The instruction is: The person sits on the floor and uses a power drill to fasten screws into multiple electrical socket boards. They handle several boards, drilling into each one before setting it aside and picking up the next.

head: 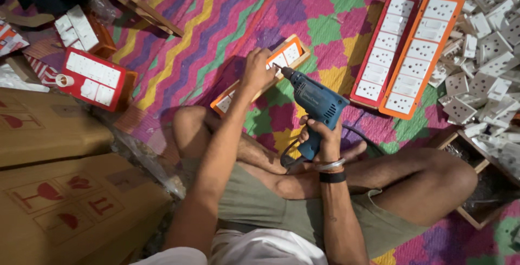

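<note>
Left hand: the left hand [259,70] lay palm-down on the orange-framed wooden switch board with white socket plates [260,75], fingers curled over its top edge, pressing it flat; nothing pinched.
Right hand: the right hand [320,136] was wrapped tight around the grip of the blue electric drill with a dark cable [314,108]; a silver bangle and a black band sat on that wrist.
Drill: tilted, bit pointing up-left, tip touching the board's face just beside the left fingers.
Board position: on the bright zigzag-patterned floor mat [216,21], lying diagonally, just ahead of the person's crossed bare legs, near end by the left knee.
Finished boards: a long red-framed switch board [381,48] and a long orange-framed switch board [421,53] lay side by side, touching, to the right of the drill, well apart from the hands.
Loose parts: a heap of white plastic switch and socket modules [482,43] filled the far right, spilling up against the long orange one.
Left side: a short red-framed switch board [93,78] rested tilted against a wooden box, a small roll of tape just beside it; another box of white modules sat behind.
Cartons: brown cardboard cartons with red handling symbols [65,200] were stacked at the lower left, near the left elbow.
Tray: a wooden tray edge [466,211] showed by the right knee; contents too dark to tell.
</note>
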